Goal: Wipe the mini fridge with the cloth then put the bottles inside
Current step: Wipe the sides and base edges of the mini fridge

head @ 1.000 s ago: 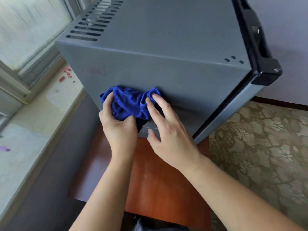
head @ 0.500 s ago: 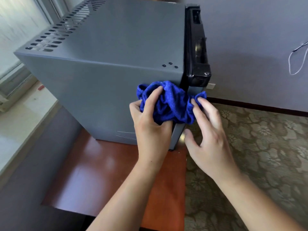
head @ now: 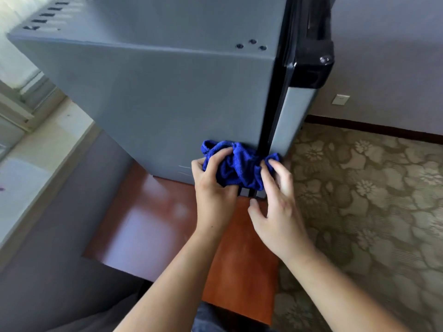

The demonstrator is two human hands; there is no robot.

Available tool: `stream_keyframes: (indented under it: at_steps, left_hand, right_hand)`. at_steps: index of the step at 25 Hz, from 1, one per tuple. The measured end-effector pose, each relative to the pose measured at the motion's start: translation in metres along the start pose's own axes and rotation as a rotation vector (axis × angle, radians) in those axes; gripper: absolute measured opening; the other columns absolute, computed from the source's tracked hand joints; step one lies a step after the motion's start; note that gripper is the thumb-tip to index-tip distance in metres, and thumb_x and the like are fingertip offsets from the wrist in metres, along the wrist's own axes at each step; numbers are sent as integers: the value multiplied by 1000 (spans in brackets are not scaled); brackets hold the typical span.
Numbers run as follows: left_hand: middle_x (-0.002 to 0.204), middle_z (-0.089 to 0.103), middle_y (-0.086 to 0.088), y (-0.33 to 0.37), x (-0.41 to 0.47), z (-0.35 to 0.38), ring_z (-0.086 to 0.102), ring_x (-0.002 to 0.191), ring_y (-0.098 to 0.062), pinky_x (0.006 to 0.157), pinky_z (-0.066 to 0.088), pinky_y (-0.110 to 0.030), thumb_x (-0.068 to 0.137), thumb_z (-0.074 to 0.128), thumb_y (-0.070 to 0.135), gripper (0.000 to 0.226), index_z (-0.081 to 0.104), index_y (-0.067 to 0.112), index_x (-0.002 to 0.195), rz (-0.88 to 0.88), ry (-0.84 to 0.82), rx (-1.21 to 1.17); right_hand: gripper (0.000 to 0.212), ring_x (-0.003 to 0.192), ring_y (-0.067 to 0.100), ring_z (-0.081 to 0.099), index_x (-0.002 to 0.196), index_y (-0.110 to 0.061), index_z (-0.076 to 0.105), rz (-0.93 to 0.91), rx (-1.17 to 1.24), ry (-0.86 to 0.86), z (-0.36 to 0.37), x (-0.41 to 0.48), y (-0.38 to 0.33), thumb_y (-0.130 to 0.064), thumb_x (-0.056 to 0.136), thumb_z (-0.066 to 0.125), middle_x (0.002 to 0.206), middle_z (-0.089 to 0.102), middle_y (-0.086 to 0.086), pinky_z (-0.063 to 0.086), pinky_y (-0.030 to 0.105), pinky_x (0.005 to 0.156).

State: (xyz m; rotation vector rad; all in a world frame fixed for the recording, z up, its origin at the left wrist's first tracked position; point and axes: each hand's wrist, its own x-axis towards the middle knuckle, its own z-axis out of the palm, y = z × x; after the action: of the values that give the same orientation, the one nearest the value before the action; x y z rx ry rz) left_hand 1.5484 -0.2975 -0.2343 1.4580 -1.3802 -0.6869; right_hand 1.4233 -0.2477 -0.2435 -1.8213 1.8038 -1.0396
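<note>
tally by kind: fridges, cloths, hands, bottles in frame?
fridge: 1
cloth: 1
hands: 2, left hand, right hand
bottles: 0 in view
Total: 4

Both my bare forearms reach forward from the bottom of the view, side by side, converging a little toward the wrists. My left hand [head: 214,185] is curled closed around the bunched blue cloth [head: 236,165], thumb out to the left and fingers [head: 221,154] hooked over its top. My right hand [head: 278,207] sits just beside it, fingers spread and loosely bent, only the fingertips [head: 272,162] touching the cloth's right end, thumb hanging free below.
</note>
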Motion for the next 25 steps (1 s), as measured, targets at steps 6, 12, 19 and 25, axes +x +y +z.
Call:
stream_keyframes:
  at_steps: [6, 12, 19, 25]
  left_hand:
    - [113, 45, 7, -75, -18, 32, 59, 103, -7, 90, 46, -11, 68, 70, -11, 63, 68, 33, 112, -196, -61, -36]
    - [109, 56, 5, -132, -23, 53, 61, 90, 5, 79, 42, -4, 66, 66, -11, 66, 64, 48, 96, -523, -122, -99]
    - [112, 69, -3, -149, -3, 23, 70, 95, -13, 87, 57, -31, 64, 62, -6, 59, 65, 40, 100, -631, -101, -223]
    - [97, 72, 11, -157, 75, -86, 68, 82, 6, 78, 52, -14, 72, 54, -23, 58, 64, 22, 108, -531, 181, -263]
  right_hand:
    - [75, 150, 6, 28, 158, -15, 38, 511, 165, -111, 56, -8, 16, -16, 90, 70, 165, 27, -4, 21, 12, 120]
    - [25, 88, 2, 74, 104, -19, 72, 1098, 863, 95, 99, 25, 44, -1, 88, 65, 103, 77, -1, 55, 26, 90]
    - [18, 93, 18, 68, 110, 11, 62, 1351, 1212, 396, 122, 34, 18, 15, 93, 58, 85, 64, 16, 55, 33, 103]
    - [23, 84, 15, 67, 94, -4, 64, 1340, 1539, 240, 188, 83, -92, 17, 94, 53, 92, 69, 12, 50, 34, 103]
